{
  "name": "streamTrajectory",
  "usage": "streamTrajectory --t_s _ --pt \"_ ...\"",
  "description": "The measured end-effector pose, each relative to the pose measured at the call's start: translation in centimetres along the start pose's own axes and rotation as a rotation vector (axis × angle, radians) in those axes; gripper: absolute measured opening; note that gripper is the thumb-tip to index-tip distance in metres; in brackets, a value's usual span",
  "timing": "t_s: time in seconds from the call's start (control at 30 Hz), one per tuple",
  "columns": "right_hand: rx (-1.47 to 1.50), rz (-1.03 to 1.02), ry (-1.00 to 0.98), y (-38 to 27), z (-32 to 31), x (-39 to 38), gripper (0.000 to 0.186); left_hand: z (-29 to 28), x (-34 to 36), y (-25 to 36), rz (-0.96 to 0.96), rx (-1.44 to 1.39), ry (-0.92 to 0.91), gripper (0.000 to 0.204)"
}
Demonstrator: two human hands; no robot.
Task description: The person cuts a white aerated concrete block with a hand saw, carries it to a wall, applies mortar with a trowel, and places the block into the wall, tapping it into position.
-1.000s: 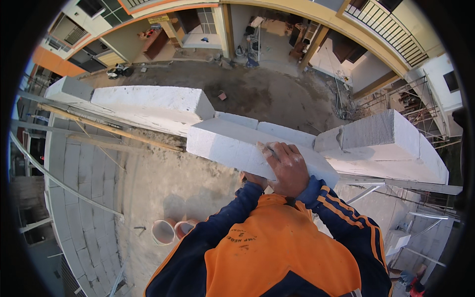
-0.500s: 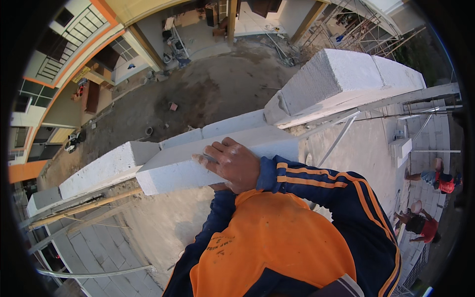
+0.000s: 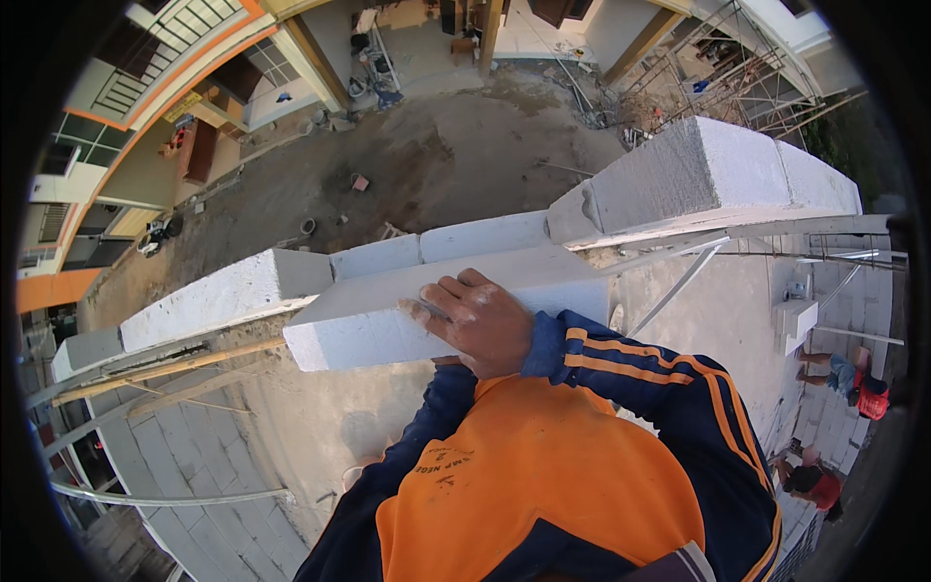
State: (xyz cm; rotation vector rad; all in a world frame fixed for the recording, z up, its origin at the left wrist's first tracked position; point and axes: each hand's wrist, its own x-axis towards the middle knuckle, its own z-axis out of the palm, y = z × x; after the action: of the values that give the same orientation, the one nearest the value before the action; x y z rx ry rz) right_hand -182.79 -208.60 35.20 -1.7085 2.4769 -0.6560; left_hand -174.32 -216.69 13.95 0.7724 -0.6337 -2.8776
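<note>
A long white lightweight concrete block (image 3: 364, 328) lies crosswise in front of my chest, its narrow side facing me. Over its near top edge, my right hand (image 3: 485, 328) curls its dusty fingers and grips it. Only a sliver of my left hand (image 3: 450, 360) shows, low against the block and below the right wrist; its fingers are hidden. Just beyond the held block runs a lower row of white blocks (image 3: 483, 236). Whether the held block touches that row cannot be made out.
Higher blocks flank the low row at left (image 3: 218, 301) and right (image 3: 659, 179). A wooden pole (image 3: 175, 371) and a pale metal bar (image 3: 679, 281) adjoin the wall. Far below lies a muddy yard (image 3: 407, 179). Two people in red are at lower right.
The view has shifted, so the wall and yard sit farther right in the picture. My right hand keeps its grip on the block, with little visible movement against the wall.
</note>
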Motion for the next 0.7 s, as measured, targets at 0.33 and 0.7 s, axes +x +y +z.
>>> streamTrajectory --t_s 0.33,0.7 --pt "0.042 0.014 -0.008 0.2 -0.4 0.3 0.082 -0.4 -0.1 0.1 -0.023 0.063 0.008 0.051" --pt "0.075 0.02 0.001 1.0 -0.7 1.0 0.074 -1.0 -0.5 0.1 0.057 0.323 -0.029 0.049"
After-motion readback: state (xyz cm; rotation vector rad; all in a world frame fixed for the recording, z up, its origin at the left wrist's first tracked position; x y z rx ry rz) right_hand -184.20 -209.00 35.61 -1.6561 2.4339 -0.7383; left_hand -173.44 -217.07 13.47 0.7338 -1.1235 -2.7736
